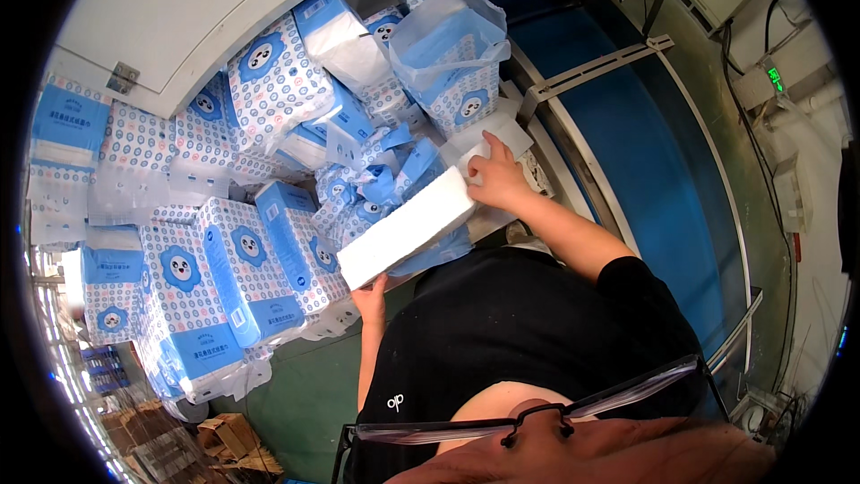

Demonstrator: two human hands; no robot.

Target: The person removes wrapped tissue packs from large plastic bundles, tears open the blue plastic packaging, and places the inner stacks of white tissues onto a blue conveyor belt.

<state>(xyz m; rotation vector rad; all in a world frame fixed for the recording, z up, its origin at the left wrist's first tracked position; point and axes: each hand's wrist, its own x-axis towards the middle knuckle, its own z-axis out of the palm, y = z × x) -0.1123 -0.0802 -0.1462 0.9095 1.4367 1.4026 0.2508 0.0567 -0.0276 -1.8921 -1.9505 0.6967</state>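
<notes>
A long white stack of tissue paper (pixel 408 226), bare of wrapping on its upper side, lies slantwise in front of my body. My left hand (pixel 370 298) grips its lower left end, the thumb against the edge and the other fingers mostly hidden beneath. At the upper right end, my right hand (pixel 498 176) holds the stack with bent fingers, beside a piece of translucent film (pixel 515 137). Crumpled blue and white printed wrappers (pixel 376 181) lie just beyond the stack. Some blue film (pixel 434 251) shows under its near side.
Printed tissue packs (pixel 184 278) are piled at the left and back. An open-topped plastic bag (pixel 448 45) stands at the back. A blue conveyor belt (pixel 645 152) with a metal rail (pixel 596 72) runs along the right. Cardboard boxes (pixel 228 435) sit at the lower left.
</notes>
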